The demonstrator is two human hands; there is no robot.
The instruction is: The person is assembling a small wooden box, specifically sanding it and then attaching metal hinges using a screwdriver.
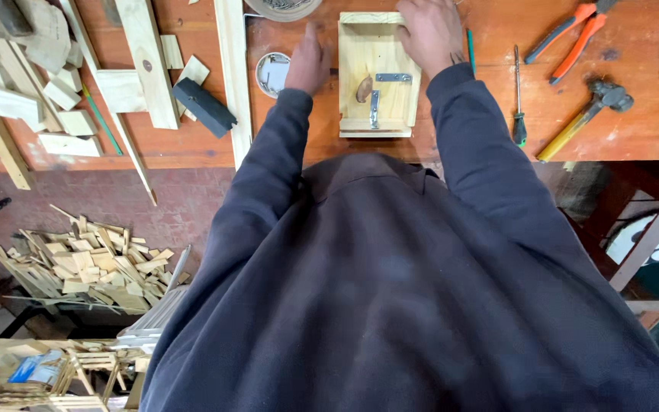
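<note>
In the upper middle of the frame a small wooden box (375, 72) of pale pine lay on the orange-brown workbench (634, 130), with two metal hinge plates (384, 88) fixed on its panel. The right hand (430, 32) rested on the upper right edge of the box, its fingers bent over the rim and pressing on the wood. The left hand (308, 62) lay just beside the left wall of the box; it seemed to touch that wall, but whether its fingers were spread or closed could not be told from this view. Just left of that hand stood a small round tin (272, 74). A long pale wooden strip (234, 76) ran down the bench beside the tin, and further left there was a dark grey block (204, 107) among many pine offcuts (62, 91). In the upper right of the frame, well apart from the box, lay a screwdriver (519, 95) with a dark handle, pliers (570, 30) with orange handles, and a hammer (585, 114) with a yellow handle. In the lower left, on the floor level, a heap of wood scraps (85, 267) was seen. The dark blue sweatshirt (390, 305) of the person filled the lower middle.
</note>
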